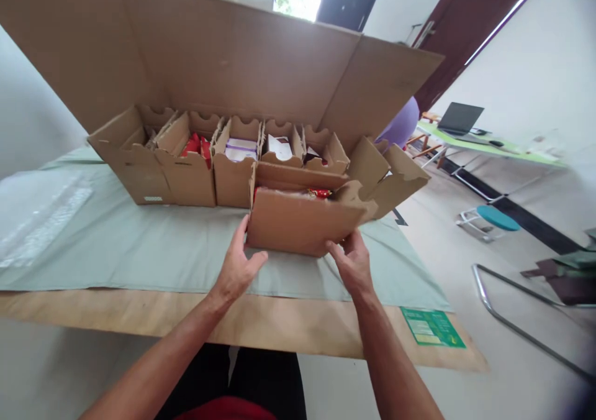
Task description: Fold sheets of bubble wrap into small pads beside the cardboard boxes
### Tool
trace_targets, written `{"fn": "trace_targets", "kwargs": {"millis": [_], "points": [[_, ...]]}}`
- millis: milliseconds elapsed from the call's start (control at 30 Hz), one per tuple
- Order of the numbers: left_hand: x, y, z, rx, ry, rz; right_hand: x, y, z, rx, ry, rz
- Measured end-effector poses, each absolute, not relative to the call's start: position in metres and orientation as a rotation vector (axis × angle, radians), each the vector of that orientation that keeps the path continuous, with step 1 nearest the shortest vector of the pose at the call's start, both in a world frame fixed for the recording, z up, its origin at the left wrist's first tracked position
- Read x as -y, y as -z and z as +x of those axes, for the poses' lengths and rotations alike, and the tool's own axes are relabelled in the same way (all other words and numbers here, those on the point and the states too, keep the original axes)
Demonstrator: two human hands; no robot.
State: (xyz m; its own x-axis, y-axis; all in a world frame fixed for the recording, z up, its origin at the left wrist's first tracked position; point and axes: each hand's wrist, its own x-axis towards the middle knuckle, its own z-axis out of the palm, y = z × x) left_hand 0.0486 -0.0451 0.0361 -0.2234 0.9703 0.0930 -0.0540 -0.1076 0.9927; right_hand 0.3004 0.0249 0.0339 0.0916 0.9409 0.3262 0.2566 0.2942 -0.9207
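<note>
A small open cardboard box (298, 221) stands on the grey-green cloth (139, 246) near me, with red packets (319, 192) showing inside it. My left hand (238, 264) grips its lower left corner, fingers wrapped up the side. Its lower right corner is held by my right hand (352, 260). Behind it runs a row of similar small boxes (186, 165) holding red, white and purple items. A big cardboard carton lid (233, 53) rises at the back.
The cloth lies on a wooden table (261, 324) with a green sticker (432, 328) at its right end. Clear plastic wrap (37, 215) lies at the left. To the right stand a teal stool (496, 218), a laptop (460, 118) on a green desk, and metal chair legs (512, 320).
</note>
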Motion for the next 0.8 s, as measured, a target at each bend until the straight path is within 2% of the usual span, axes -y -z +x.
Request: {"fn": "trace_targets", "kwargs": {"millis": [267,800], "points": [[0.047,0.0,0.052,-1.241,-1.419,1.179,-0.024,0.0,0.304,1.515,-0.805,-1.414],[0.03,-0.024,0.02,-1.437,-1.468,1.096,-0.029,-0.002,0.297,1.783,-0.471,-1.704]]}}
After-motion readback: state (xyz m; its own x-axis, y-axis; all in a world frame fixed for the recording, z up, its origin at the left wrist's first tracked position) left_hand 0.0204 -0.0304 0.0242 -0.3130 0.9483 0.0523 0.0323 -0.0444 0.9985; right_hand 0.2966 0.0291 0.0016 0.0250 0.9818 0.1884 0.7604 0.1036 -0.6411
